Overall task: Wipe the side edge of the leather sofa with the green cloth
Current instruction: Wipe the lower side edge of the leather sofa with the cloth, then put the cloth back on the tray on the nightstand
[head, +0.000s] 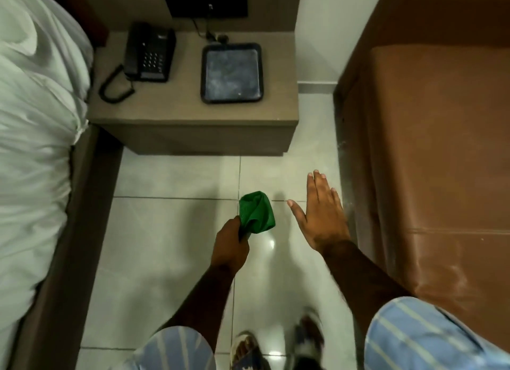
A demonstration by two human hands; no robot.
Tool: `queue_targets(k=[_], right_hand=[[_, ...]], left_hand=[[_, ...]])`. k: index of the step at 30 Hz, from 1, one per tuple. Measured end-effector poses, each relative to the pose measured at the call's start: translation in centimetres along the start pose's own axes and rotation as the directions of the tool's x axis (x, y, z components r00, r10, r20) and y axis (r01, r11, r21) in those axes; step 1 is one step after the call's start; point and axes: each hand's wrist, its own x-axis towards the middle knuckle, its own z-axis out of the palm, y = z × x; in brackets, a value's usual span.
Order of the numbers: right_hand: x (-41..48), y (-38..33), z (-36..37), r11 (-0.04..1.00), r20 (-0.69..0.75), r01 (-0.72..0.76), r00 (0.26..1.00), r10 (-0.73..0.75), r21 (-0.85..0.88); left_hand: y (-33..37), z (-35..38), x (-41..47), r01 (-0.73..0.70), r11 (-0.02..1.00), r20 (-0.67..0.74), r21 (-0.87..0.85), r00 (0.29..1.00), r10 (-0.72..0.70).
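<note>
A bunched green cloth point(257, 213) hangs over the tiled floor, gripped from below by my left hand point(230, 245). My right hand point(321, 211) is flat with fingers spread and empty, held just left of the brown leather sofa point(441, 154). The sofa fills the right side of the view; its dusty side edge point(356, 176) runs down beside my right hand. I cannot tell whether the hand touches it.
A grey bedside table point(193, 121) at the top centre carries a black telephone point(149, 55) and a black tray point(231, 73). A bed with white sheets point(33, 121) lines the left. Glossy floor tiles point(165, 231) lie between. My sandalled feet point(248, 350) show at the bottom.
</note>
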Motion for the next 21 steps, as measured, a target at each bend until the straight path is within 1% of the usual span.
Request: queue_targets(k=[5, 8, 11, 14, 18, 21], right_hand=[[6.5, -2.9, -1.8, 0.997, 0.019, 0.079, 0.997, -0.079, -0.013], [12.3, -3.2, -2.5, 0.996, 0.041, 0.092, 0.995, -0.091, -0.017], [18.7, -3.1, -2.9, 0.995, 0.053, 0.096, 0.994, -0.096, -0.003], [24.6, -3.3, -3.4, 0.995, 0.079, 0.097, 0.992, -0.099, 0.026], [31.7, -3.4, -4.4, 0.993, 0.078, 0.094, 0.992, -0.099, 0.069], [35.8, -3.4, -4.9, 0.992, 0.079, 0.102, 0.991, -0.108, 0.077]], left_hand=[[3.5, -4.6, 7.6, -0.082, 0.992, -0.073, 0.097, 0.993, 0.089], [6.1, -5.9, 13.3, -0.116, 0.987, -0.112, 0.114, 0.985, 0.129], [8.7, -7.0, 18.9, -0.16, 0.978, -0.114, 0.135, 0.978, 0.176], [11.2, -8.9, 24.1, -0.168, 0.964, -0.126, 0.209, 0.972, 0.196], [14.8, -11.7, 31.9, -0.201, 0.913, -0.154, 0.354, 0.951, 0.269], [17.0, -13.0, 37.4, -0.253, 0.823, -0.17, 0.509, 0.908, 0.384]])
